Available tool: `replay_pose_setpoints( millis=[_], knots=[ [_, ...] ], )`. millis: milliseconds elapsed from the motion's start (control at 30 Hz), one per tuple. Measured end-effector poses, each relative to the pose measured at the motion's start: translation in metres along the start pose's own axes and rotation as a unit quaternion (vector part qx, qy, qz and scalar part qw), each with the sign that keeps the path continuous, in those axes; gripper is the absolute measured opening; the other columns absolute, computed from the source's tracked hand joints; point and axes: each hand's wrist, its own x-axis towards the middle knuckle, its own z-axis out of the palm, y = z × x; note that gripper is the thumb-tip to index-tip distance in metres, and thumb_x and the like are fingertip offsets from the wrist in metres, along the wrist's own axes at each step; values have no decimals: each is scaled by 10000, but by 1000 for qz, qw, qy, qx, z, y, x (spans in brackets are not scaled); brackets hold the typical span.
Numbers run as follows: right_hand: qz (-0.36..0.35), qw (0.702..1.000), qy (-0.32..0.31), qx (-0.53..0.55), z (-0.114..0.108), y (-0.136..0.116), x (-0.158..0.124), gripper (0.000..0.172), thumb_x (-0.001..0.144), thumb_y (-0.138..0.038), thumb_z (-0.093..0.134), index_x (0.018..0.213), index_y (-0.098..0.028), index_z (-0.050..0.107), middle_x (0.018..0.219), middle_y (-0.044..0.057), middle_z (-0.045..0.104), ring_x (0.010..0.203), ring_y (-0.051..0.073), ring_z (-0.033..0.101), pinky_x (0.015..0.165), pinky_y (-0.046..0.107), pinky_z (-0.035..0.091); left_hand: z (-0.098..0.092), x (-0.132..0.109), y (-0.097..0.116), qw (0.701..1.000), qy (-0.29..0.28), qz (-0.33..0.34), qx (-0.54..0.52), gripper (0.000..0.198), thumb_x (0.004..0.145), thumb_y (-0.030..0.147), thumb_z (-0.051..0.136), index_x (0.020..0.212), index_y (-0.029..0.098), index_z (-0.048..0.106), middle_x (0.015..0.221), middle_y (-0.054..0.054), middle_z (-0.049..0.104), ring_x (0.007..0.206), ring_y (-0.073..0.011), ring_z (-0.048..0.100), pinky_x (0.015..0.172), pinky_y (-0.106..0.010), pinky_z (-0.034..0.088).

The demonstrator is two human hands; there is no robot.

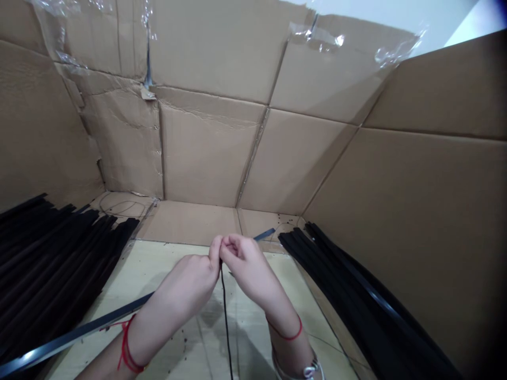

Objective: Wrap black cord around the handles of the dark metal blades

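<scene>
A thin black cord (225, 327) is pinched tightly by the left hand (182, 295) and right hand (249, 269), with a long black strip (79, 332) running behind them.

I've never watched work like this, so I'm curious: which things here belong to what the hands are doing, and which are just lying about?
In use: left hand, right hand, thin black cord pinched between them, flat black strip passing beneath them.

Lying about: left pile of black strips, right pile of black strips, cardboard wall.

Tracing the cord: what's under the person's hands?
A pale wooden board, a thin black cord and a long dark strip; the left hand and right hand cover the strip's middle.
</scene>
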Motion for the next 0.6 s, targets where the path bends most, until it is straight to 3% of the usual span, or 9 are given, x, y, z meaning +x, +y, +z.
replay_pose_setpoints(
  millis=[167,367,500,600],
  knots=[
    [-45,984,-114,130,-4,1,0,149,811,-156,456,668,-171,417,646,-36,379,594,94,329,543,235,262,-5,2,-13,996,13,-26,-79,393,936,131,323,1321,51,333,823,-155,706,740,-283,703,567,-299,442],
    [-54,977,-89,187,-5,-9,-6,269,817,-160,450,591,-188,306,586,-56,216,549,91,179,492,259,148,-25,-7,-19,980,51,-73,-177,278,984,270,254,1220,148,336,769,-94,667,724,-263,680,608,-313,443],
    [-96,960,-93,247,-4,-17,-12,306,865,-165,476,591,-183,341,567,-61,236,526,86,176,468,248,157,-35,-19,-19,922,101,-69,-368,291,977,320,326,1238,200,276,707,1,585,631,-175,587,614,-277,423],
    [-119,953,-98,261,-4,-20,-15,338,942,-273,481,625,-171,424,561,-49,357,523,84,280,490,237,227,-38,-26,-20,867,107,-31,-485,282,993,378,345,1220,234,262,669,47,539,609,-118,522,595,-221,402]
  ],
)
